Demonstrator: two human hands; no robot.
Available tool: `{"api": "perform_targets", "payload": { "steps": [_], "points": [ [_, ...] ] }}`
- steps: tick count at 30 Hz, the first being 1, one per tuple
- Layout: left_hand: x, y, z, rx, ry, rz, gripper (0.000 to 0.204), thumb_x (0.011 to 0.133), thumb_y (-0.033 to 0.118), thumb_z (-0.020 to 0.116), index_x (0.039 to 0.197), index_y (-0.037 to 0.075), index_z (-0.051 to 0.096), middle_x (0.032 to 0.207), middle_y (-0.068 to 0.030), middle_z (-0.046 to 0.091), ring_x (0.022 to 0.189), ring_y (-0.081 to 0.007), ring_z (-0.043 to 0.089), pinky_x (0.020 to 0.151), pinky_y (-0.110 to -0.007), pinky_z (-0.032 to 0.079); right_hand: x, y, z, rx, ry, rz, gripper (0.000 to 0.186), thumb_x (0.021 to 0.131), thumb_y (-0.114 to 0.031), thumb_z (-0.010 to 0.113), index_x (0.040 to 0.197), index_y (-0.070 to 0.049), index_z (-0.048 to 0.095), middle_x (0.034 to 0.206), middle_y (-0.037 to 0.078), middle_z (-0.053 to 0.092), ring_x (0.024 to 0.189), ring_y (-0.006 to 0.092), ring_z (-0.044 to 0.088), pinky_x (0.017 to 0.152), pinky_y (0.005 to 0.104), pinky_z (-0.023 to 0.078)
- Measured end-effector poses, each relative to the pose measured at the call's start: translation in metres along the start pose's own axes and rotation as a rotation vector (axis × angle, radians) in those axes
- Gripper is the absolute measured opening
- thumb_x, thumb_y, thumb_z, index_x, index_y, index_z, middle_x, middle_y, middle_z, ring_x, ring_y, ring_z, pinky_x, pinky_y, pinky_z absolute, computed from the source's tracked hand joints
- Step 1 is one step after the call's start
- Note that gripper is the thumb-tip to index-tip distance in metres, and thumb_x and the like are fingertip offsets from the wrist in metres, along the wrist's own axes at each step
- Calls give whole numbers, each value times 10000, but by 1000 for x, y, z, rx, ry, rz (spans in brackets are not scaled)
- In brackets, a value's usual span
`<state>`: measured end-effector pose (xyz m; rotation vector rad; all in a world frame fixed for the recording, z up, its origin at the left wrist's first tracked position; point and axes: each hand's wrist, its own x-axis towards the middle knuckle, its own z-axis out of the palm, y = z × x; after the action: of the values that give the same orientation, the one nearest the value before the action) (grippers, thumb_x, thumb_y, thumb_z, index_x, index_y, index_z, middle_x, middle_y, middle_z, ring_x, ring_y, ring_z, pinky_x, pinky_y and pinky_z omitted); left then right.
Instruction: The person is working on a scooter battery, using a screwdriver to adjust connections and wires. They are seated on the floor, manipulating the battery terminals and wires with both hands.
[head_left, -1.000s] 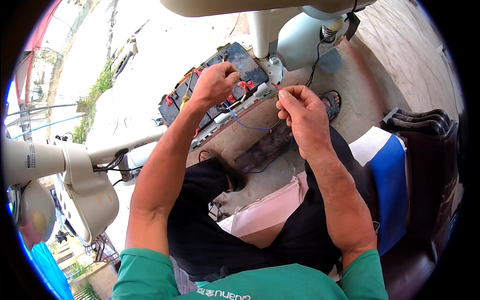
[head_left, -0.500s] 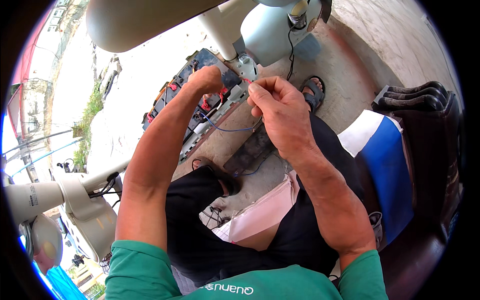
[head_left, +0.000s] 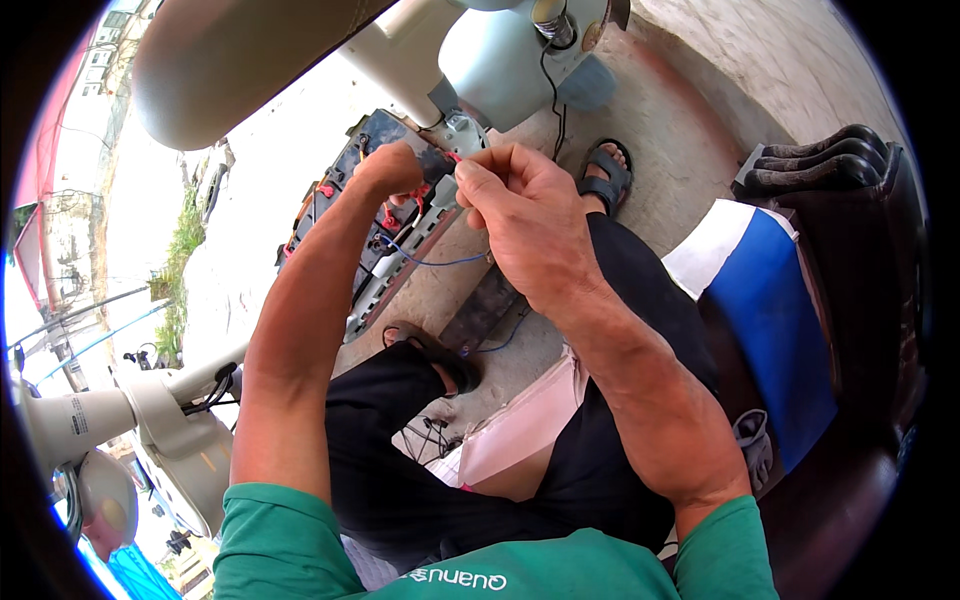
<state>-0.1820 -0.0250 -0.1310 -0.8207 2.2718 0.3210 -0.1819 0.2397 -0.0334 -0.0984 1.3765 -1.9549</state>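
My left hand (head_left: 392, 172) is closed over a dark battery pack (head_left: 390, 128), its fingertips curled under and what they hold hidden. The pack has black tops, red terminal caps (head_left: 391, 219) and several wires, including a blue wire (head_left: 425, 260) looping down to the right. My right hand (head_left: 515, 205) is just right of the left one, thumb and index finger pinched on a short red wire (head_left: 453, 156) that points toward the pack's right end. A pale metal bracket (head_left: 460, 127) stands just beyond that wire.
Cream vehicle body panels (head_left: 240, 55) overhang the pack, with a pale blue housing (head_left: 485, 65). Jointed white parts (head_left: 170, 440) stand at left. A dark padded seat (head_left: 865, 300) with a blue-and-white sheet (head_left: 760, 340) is at right. Pink cardboard (head_left: 515, 420) lies between my legs.
The view has shifted, so the pack sits further left and more of the overhanging panels shows. My right hand has moved left, nearer my left hand and the pack, still pinching the red wire.
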Motion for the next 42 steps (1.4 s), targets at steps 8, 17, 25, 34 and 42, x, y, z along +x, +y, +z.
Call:
{"api": "perform_targets", "payload": {
  "steps": [8, 17, 25, 34, 42],
  "points": [
    [-7, 5, -2, 33, -19, 3, 206, 855, 100, 599, 884, -17, 766, 783, -144, 764, 757, -253, 775, 687, -383, 596, 5, 7, -2, -56, 8, -65, 295, 971, -248, 666, 1010, 44, 681, 845, 63, 699, 734, 106, 631, 712, 286, 534],
    [-26, 22, 0, 106, 119, 0, 233, 883, 146, 620, 995, 39, 794, 985, -141, 788, 963, -280, 772, 844, -391, 593, 5, 6, -2, -96, 13, -56, 307, 966, -253, 656, 1018, 49, 682, 847, 72, 702, 742, 116, 639, 728, 293, 537],
    [-27, 28, 10, 298, 226, 64, 279, 889, 177, 645, 1102, 73, 793, 1160, -162, 761, 1096, -315, 738, 889, -409, 590, 2, 3, 1, -76, 6, -36, 294, 962, -243, 656, 1009, 46, 679, 818, 55, 690, 716, 103, 626, 685, 288, 537],
    [-38, 22, 13, 140, 318, 27, 255, 886, 149, 617, 1043, 43, 789, 1108, -198, 759, 1049, -364, 737, 863, -437, 591, 4, 3, -1, -74, -1, -29, 293, 959, -241, 661, 1014, 46, 681, 821, 54, 691, 721, 103, 630, 689, 286, 537],
    [-39, 16, 27, 59, 367, 43, 248, 896, 142, 605, 1062, 49, 763, 1082, -220, 748, 1038, -400, 723, 864, -477, 580, 6, 5, 0, -82, 3, -44, 296, 955, -237, 661, 1019, 51, 680, 821, 60, 690, 712, 104, 631, 671, 286, 542]
  ]
}}
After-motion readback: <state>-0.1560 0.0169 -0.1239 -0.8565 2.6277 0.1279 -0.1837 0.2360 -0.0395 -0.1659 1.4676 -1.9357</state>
